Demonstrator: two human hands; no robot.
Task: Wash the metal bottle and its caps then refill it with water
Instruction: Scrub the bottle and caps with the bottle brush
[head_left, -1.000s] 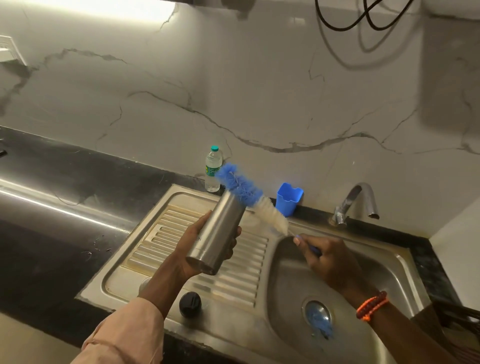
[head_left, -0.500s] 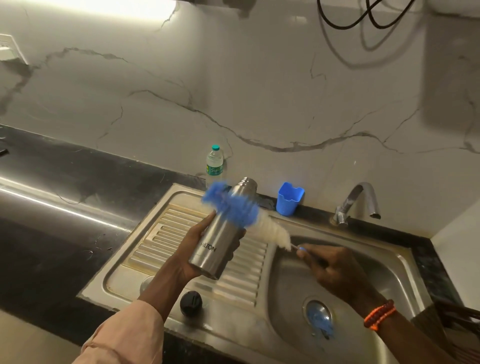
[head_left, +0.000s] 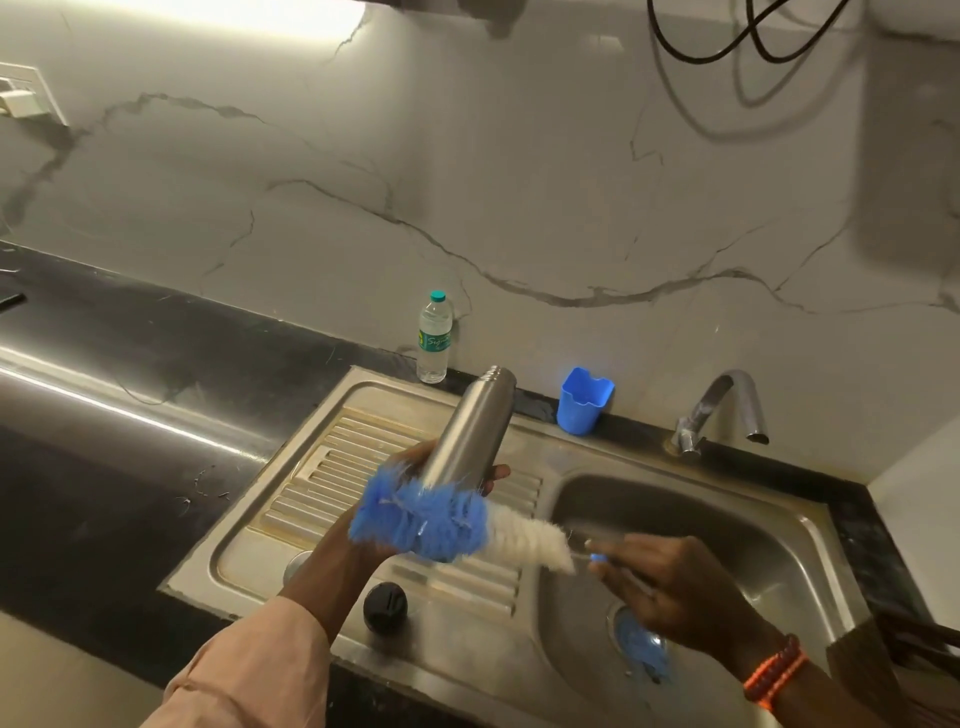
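While the left hand (head_left: 410, 467) grips the metal bottle (head_left: 467, 431) low on its body, mouth tilted up and away over the draining board, the risk is plain: that steel wall looks slick, and a hard sideways stroke from the bottle brush (head_left: 447, 525) could knock it out of the fingers and down onto the sink (head_left: 810, 525). Watch the black cap (head_left: 385, 608) too, sitting on the front rim of the sink just below the left forearm; a dropped elbow or a falling bottle could send it off the edge.

Now the grips. Left hand is wrapped round the lower part of the bottle, fingertips showing on the far side, though the blue bristles hide most of the palm. Right hand (head_left: 670, 587) pinches the brush's blue handle over the basin, fingers curled narrow around it, brush lying across and against the bottom end of the bottle. So it reads as the outside being scrubbed. The tap (head_left: 727, 405) shows no water running, and by my reckoning rinsing and the refill are not yet done.
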